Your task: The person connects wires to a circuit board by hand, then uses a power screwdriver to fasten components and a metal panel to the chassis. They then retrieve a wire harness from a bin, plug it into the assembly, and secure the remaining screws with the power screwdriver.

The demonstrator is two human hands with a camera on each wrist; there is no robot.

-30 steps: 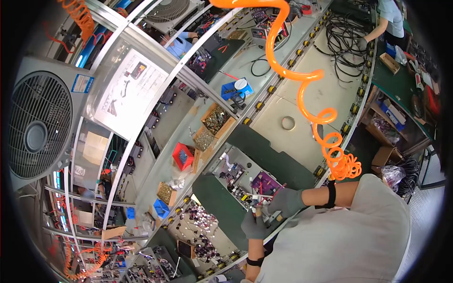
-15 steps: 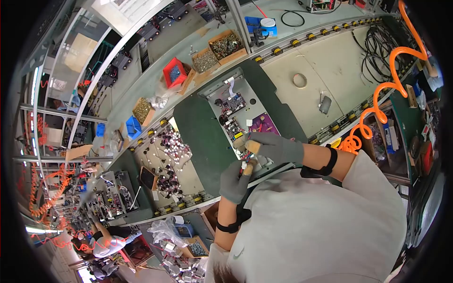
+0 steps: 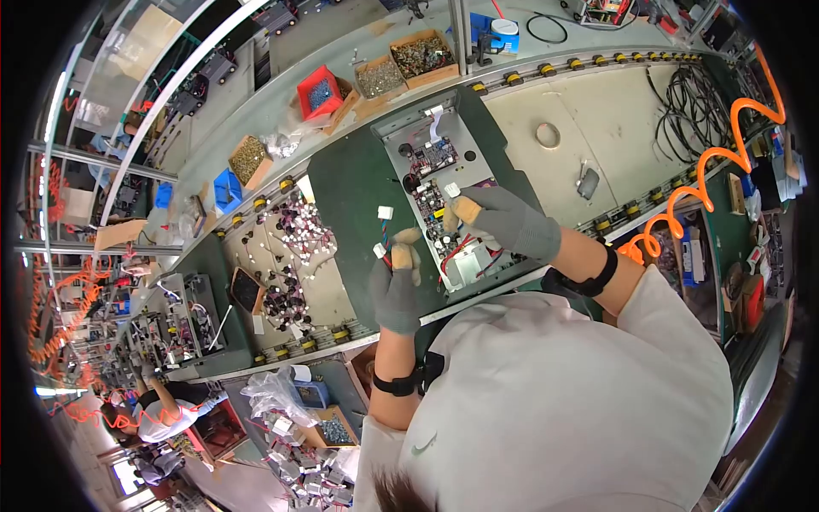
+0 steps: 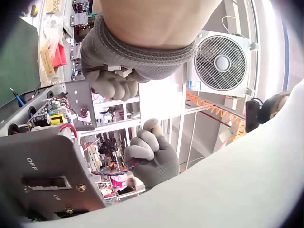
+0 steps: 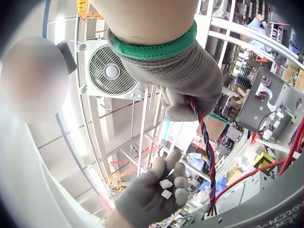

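My gloved left hand (image 3: 395, 290) is over the green mat left of an uncovered grey metal case (image 3: 473, 141), holding a small wire lead with white plug connectors (image 3: 386, 212). In the right wrist view these connectors (image 5: 166, 194) show at its curled fingers. My gloved right hand (image 3: 512, 224) is above the case and pinches a twisted red, blue and black wire bundle (image 5: 205, 137); a white plug (image 3: 452, 189) shows at its fingertips. Inside the case are circuit boards (image 3: 433, 156); the right hand covers most of a purple one. A switch (image 4: 46, 182) marked OFF and ON is on its outer wall.
Beyond the mat (image 3: 350, 183), a red bin (image 3: 319, 92) and boxes of small parts (image 3: 424, 58) line the shelf. Loose wired parts (image 3: 303, 226) lie at the left; a tape roll (image 3: 548, 135) and black cables (image 3: 695, 111) at the right. An orange coiled hose (image 3: 712, 158) hangs there.
My left hand has moved left, away from the case, with the wire lead; earlier both hands were close together at the case's near end. The head view has swung too.
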